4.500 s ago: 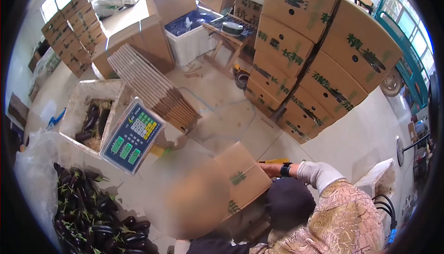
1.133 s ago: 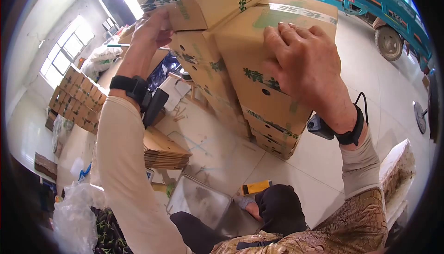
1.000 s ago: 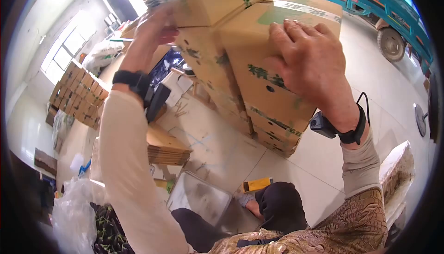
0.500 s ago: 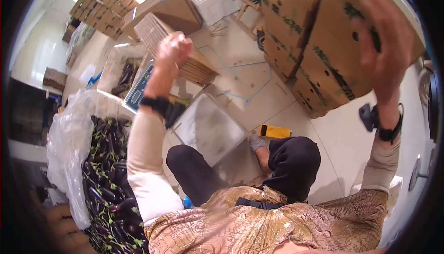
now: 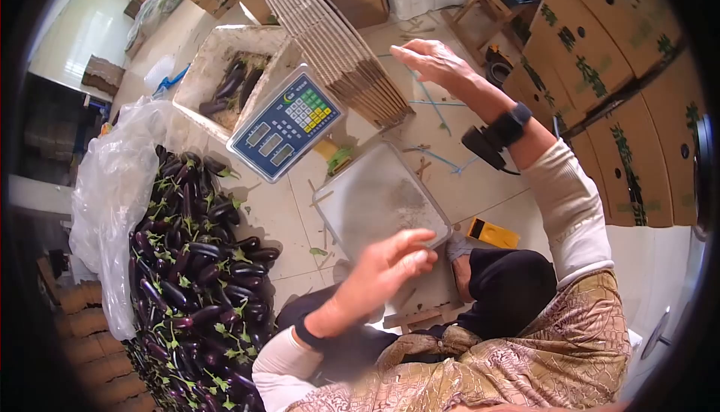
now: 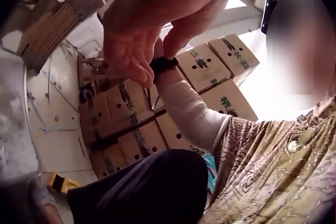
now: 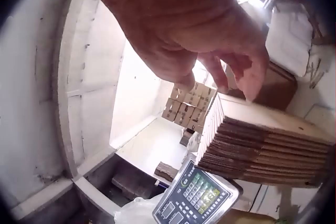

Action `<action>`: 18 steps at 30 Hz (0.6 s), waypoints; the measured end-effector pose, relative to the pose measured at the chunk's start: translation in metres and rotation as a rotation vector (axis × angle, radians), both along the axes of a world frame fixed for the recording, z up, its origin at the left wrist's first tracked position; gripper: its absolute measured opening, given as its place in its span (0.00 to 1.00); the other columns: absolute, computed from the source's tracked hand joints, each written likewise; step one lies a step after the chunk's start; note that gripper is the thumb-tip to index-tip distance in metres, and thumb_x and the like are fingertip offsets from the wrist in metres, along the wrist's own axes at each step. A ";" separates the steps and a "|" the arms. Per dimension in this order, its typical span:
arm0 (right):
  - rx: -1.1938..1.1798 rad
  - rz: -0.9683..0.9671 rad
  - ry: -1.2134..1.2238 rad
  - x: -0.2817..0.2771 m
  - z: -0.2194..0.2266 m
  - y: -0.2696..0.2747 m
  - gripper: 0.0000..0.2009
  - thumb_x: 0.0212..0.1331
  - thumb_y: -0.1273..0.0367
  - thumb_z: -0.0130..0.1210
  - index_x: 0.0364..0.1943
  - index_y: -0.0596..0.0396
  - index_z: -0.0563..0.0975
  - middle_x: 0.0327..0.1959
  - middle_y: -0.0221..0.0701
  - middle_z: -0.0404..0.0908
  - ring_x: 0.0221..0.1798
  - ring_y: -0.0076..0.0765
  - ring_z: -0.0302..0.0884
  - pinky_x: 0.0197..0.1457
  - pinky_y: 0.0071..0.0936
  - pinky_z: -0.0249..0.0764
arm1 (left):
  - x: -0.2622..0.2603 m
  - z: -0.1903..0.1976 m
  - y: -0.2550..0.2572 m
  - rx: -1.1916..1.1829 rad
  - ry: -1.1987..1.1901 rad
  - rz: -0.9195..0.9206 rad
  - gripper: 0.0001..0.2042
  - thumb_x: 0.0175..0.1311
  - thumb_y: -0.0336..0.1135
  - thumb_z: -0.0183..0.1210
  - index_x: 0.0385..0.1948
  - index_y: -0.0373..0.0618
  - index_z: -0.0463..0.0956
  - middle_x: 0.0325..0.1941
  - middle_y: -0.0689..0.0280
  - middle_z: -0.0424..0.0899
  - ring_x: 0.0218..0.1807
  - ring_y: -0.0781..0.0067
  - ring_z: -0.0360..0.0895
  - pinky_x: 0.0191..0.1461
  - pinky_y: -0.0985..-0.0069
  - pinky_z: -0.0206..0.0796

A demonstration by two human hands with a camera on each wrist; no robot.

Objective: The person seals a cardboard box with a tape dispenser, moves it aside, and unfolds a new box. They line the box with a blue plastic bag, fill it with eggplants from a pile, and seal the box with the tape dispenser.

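My right hand (image 5: 439, 65) reaches forward with its fingers extended and holds nothing. Its fingertips are close to a stack of folded cardboard boxes (image 5: 341, 52); in the right wrist view they overlap the top edge of that stack (image 7: 273, 129). Blurred, my left hand (image 5: 382, 273) hangs empty over my lap, near the front edge of the scale platform (image 5: 382, 202). Loosely bent fingers show on that hand (image 6: 157, 29) in the left wrist view. The scale's keypad display (image 5: 285, 123) stands between the platform and the folded boxes.
A large heap of eggplants (image 5: 202, 284) lies at left beside clear plastic sheeting (image 5: 112, 209). Behind the display, a foam box (image 5: 210, 55) holds several eggplants. Filled cartons (image 5: 600, 59) are stacked at right. A yellow box (image 5: 491, 233) lies by my foot.
A carton stood on the scale at first; later both hands were at the tall carton stack. They have come away from it, the right toward the folded boxes, the left down toward my lap.
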State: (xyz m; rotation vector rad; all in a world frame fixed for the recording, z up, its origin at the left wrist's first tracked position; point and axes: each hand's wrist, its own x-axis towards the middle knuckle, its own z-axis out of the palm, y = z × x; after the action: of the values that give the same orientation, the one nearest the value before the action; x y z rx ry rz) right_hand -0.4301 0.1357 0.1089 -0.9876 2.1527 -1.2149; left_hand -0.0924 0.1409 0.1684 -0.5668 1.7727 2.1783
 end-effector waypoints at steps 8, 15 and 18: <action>0.044 -0.012 -0.129 -0.012 -0.049 -0.088 0.34 0.61 0.43 0.56 0.59 0.59 0.74 0.54 0.40 0.78 0.56 0.38 0.75 0.57 0.37 0.76 | 0.038 0.009 -0.027 0.095 -0.047 -0.031 0.21 0.71 0.33 0.53 0.64 0.39 0.67 0.51 0.62 0.82 0.52 0.75 0.77 0.59 0.75 0.67; -0.097 -0.058 0.092 -0.032 -0.052 -0.083 0.26 0.61 0.48 0.52 0.53 0.55 0.77 0.51 0.44 0.80 0.55 0.44 0.77 0.55 0.37 0.74 | 0.058 0.014 -0.041 -0.033 -0.011 0.023 0.19 0.71 0.28 0.53 0.63 0.39 0.68 0.48 0.61 0.84 0.52 0.74 0.78 0.60 0.76 0.67; -0.066 -0.107 0.223 -0.042 -0.046 -0.079 0.22 0.63 0.55 0.49 0.54 0.54 0.75 0.47 0.54 0.81 0.53 0.55 0.80 0.54 0.46 0.75 | 0.061 0.013 -0.041 -0.011 -0.017 0.033 0.19 0.70 0.28 0.53 0.62 0.40 0.69 0.48 0.62 0.85 0.51 0.74 0.78 0.58 0.76 0.68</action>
State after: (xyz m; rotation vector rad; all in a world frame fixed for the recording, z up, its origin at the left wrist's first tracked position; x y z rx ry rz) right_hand -0.4722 0.0569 0.0629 -1.0925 2.3774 -1.2856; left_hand -0.0319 0.0997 0.1816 -0.6199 1.7799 2.1806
